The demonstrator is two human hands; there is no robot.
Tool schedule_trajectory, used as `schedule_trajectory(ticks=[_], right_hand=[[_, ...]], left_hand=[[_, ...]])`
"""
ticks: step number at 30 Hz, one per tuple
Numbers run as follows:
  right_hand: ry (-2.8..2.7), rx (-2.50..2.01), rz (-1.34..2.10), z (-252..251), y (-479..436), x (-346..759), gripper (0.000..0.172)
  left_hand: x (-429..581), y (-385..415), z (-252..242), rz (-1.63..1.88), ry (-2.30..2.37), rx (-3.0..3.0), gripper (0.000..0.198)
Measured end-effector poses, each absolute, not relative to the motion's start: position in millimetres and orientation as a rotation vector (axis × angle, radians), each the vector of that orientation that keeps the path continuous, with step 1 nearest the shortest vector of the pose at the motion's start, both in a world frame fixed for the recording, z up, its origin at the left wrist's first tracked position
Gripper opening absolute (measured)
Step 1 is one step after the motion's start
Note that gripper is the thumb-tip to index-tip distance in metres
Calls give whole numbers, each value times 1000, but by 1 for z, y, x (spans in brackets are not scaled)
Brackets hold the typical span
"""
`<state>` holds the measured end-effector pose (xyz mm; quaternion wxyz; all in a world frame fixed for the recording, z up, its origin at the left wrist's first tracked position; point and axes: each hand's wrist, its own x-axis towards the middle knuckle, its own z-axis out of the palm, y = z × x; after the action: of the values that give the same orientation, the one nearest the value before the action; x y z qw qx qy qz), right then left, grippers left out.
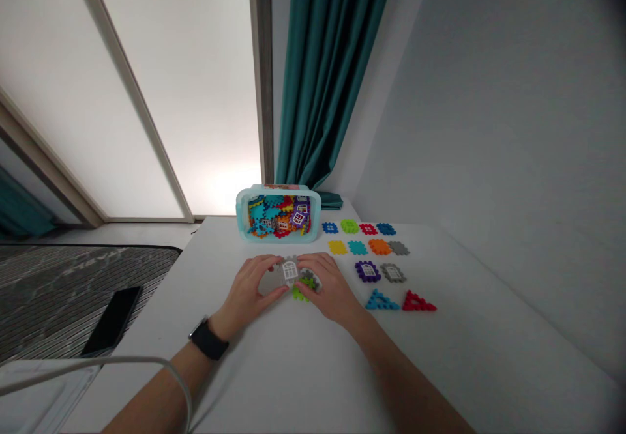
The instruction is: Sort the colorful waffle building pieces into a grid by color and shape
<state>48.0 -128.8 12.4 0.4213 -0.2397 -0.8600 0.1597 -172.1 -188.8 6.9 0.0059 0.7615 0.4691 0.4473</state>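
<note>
Both hands meet over the white table. My left hand (255,289), wearing a dark watch, pinches the left side of a grey toothed building tile with a white window (290,270). The fingers of my right hand (327,285) close around the right side of the same tile. Against its lower right sits a lime green toothed tile (301,292), with another grey part partly under my right fingers. Whether these pieces are locked together I cannot tell. To the right lie a purple window tile (367,271) and a grey window tile (393,273).
Behind my hands stands a light blue tub (239,219) of mixed tiles. Plain and window tiles lie in rows on the right, including an orange tile (379,247). Nearer are a blue triangle (381,300) and a red triangle (418,302). A white cable (147,360) crosses the lower left.
</note>
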Motion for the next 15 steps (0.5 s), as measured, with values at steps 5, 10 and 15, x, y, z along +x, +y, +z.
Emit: schedule_trajectory(ticks=[5,10,15], right_hand=[[-2160,-609,372,19,-130,54,24],[-2168,-625,301,21,-128,73,23],[-2145,-734,226,18,-124,115,19]], left_hand=[[-164,-188,12,1401,1424,2434,43],[-154,-185,18,1397,1381,2498,43],[-135,-177,23,1301,1320,2556,36]])
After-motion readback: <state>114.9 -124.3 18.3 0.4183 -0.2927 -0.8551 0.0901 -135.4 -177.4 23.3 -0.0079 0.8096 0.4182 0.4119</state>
